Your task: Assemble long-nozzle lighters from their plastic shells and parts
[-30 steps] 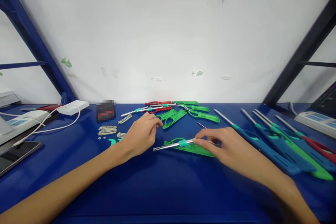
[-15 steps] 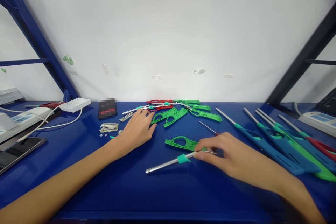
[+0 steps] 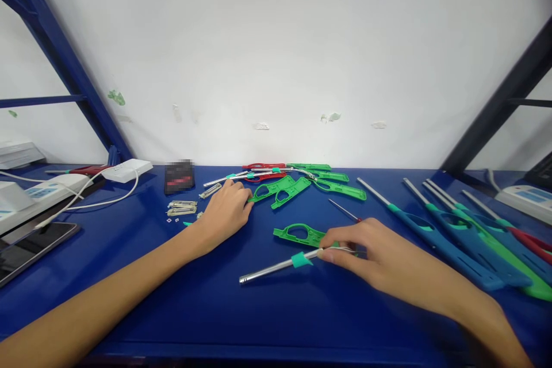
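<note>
My left hand (image 3: pixel 227 207) is closed at the back of the desk, thumb and fingers pinching the end of a green lighter casing half (image 3: pixel 267 188); its fingertips are partly hidden. In my right hand (image 3: pixel 366 250) is the metal lighter tube (image 3: pixel 269 269), gripped between thumb and fingers near its rear end. A teal collar (image 3: pixel 301 260) sits on this tube, and thin wires trail from it under my palm. Just behind the tube lies another green casing half (image 3: pixel 297 234), partly covered by my right fingers. A thin screwdriver (image 3: pixel 342 209) rests beyond my right hand.
Several long-nosed lighters (image 3: pixel 448 247) lie at the right. More green casing halves (image 3: pixel 340 188), red casings (image 3: pixel 263 166) and metal tubes are at the back. Clear fuel tanks (image 3: pixel 181 211) and a dark packet (image 3: pixel 179 177) lie left, near a phone (image 3: pixel 37 250) and a power strip (image 3: pixel 56 190).
My left thumb and fingers have drawn together onto the end of the green casing half. My right hand stays nearly still with the tube. The view has shifted slightly.
</note>
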The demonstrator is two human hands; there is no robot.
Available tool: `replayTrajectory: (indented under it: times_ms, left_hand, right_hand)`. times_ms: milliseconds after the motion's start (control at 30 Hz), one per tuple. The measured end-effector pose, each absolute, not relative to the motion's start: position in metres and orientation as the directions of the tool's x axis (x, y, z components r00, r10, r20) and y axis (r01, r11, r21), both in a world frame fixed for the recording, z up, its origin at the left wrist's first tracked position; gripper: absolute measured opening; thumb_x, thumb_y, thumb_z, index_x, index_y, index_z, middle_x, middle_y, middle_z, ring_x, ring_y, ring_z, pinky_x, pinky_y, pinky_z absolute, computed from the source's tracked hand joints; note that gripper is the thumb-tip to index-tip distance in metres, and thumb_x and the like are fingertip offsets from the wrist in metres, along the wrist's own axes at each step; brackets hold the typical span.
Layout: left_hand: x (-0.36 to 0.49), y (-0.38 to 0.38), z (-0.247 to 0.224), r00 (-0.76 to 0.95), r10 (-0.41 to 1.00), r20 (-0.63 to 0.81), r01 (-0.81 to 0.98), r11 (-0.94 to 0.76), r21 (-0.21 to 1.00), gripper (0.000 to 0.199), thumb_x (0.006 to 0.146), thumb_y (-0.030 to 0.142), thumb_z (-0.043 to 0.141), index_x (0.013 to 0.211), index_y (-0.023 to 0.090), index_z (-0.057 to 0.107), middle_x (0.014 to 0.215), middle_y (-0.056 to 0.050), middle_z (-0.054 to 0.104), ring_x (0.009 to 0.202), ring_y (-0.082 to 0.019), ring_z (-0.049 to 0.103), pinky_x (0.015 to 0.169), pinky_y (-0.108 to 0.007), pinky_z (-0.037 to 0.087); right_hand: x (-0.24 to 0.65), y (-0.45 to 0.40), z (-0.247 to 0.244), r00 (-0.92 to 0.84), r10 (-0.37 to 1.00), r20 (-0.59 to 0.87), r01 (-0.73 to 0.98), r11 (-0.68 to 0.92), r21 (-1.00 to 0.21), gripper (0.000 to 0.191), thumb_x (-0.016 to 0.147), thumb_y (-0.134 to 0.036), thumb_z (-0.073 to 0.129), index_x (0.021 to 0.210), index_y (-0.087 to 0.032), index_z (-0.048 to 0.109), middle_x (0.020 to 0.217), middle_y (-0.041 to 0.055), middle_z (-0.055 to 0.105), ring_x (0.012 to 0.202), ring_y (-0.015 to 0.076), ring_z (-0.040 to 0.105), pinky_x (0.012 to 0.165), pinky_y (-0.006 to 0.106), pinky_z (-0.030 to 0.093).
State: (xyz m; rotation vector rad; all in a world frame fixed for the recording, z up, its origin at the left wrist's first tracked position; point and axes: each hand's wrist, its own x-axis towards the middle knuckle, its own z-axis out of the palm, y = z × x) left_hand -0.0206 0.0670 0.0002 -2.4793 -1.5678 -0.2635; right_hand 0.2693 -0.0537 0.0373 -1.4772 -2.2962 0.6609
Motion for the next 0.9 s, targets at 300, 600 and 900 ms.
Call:
replayTrajectory:
  times_ms: [300,600,900]
  left_hand:
    - [-0.018,0.063,0.005,0.393,0.891,0.226,0.92,-0.381,-0.095,0.022,0.105,0.019,0.06,0.109,0.015,0.081,0.103,-0.014,0.078,0.109,-0.035,0.07,0.084,-0.04,0.057]
    - [-0.013,0.055,0.014,0.37,0.904,0.213,0.929,-0.352,-0.115,0.031,0.109,0.024,0.052,0.109,0.018,0.083,0.104,-0.012,0.079,0.098,-0.034,0.076,0.075,-0.038,0.053]
    - [-0.012,0.053,0.013,0.396,0.889,0.23,0.918,-0.378,-0.12,0.027,0.108,0.025,0.053,0.111,0.019,0.079,0.109,-0.011,0.079,0.101,-0.031,0.076,0.073,-0.034,0.05]
  right_hand:
    - [0.27,-0.052,0.037,-0.408,0.913,0.03,0.75,0.353,-0.558,0.045,0.104,-0.064,0.052,0.1,-0.033,0.084,0.085,0.0016,0.078,0.082,0.0223,0.07,0.067,0.029,0.049]
    - [0.27,-0.049,0.039,-0.407,0.913,0.03,0.736,0.347,-0.582,0.042,0.106,-0.061,0.052,0.101,-0.032,0.082,0.077,-0.0017,0.074,0.071,0.0175,0.065,0.066,0.029,0.045]
    - [0.277,-0.044,0.038,-0.279,0.947,0.157,0.735,0.317,-0.599,0.044,0.103,-0.067,0.052,0.1,-0.033,0.08,0.093,-0.0026,0.077,0.079,0.0176,0.065,0.069,0.03,0.047]
